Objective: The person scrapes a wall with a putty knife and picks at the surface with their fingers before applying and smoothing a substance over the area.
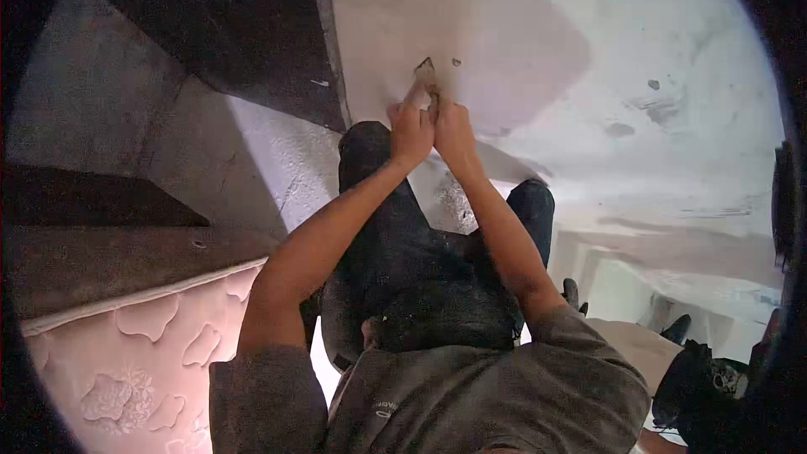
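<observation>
Overhead, both hands meet at 1 spot on a pale plastered surface [672, 50], arms stretched away from the body. The left hand [409, 130] and the right hand [454, 133] are pressed side by side, touching each other, with fingers curled shut around the handle of a small flat-bladed tool, seemingly a scraper [426, 76]. Its blade tip lies against the plaster, just beside a small dark chip mark [456, 61]. How much of the handle each hand holds cannot be told, since the fingers cover it.

Beneath the arms sit the person's knees in dark jeans [395, 235], and a grey shirt [504, 395] fills the lower edge of the view. The plaster shows several darker patches and smudges [656, 105] well apart from the tool. To the left of the hands a dark panel [244, 34] borders the plaster along a narrow edge strip. Farther left and lower lies a pink quilted mattress [151, 361] with a floral pattern, next to a brown ledge [126, 261]. Dark shoes [677, 328] appear at the lower right.
</observation>
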### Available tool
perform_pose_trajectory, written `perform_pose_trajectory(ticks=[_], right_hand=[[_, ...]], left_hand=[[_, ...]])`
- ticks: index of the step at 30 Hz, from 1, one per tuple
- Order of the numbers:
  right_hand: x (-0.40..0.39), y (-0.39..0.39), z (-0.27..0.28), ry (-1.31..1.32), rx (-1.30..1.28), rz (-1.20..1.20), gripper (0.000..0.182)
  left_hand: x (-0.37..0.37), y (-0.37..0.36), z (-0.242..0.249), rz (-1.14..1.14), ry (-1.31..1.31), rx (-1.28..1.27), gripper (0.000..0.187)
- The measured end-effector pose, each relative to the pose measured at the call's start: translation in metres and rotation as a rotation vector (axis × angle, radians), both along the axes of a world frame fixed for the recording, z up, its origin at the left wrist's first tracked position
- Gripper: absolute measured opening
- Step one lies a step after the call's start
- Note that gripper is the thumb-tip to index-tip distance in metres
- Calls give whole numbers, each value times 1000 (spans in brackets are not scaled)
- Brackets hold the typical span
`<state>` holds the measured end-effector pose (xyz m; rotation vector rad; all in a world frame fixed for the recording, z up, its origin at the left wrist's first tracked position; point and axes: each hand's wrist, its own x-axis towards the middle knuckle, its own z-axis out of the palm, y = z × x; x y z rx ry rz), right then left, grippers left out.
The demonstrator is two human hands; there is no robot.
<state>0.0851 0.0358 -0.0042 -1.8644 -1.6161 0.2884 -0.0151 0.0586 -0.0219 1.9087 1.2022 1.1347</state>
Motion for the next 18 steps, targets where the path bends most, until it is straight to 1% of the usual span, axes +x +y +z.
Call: perform_pose_trajectory(ticks=[1,2,3,5,9,11,13,15,16,18], right_hand=[[-3,-4,8,65,-17,-8,23],[-4,-5,11,65,-12,2,23],[-1,-7,14,95,-13,-20,22],[1,-6,12,122,-25,-46,21],[0,-1,1,71,-42,-65,24],[2,-6,2,48,-19,-49,24],[3,-13,12,120,-25,-48,24],[3,-4,13,65,-6,-20,25],[4,-4,11,13,1,-9,26],[-1,0,0,8,-1,-21,27]], left_hand=[[1,-2,2,-58,18,-39,48],[2,0,5,-111,36,-74,47],[5,1,2,-102,34,-70,47],[13,-4,-9,-35,-69,37,47],[11,6,-17,-64,-9,61,47],[13,6,-18,-139,-36,-24,46],[11,6,-17,-165,-46,-56,46],[14,-2,-14,-67,-34,150,46],[13,-1,-12,-68,-35,146,46],[7,7,-12,-44,-39,-108,47]])
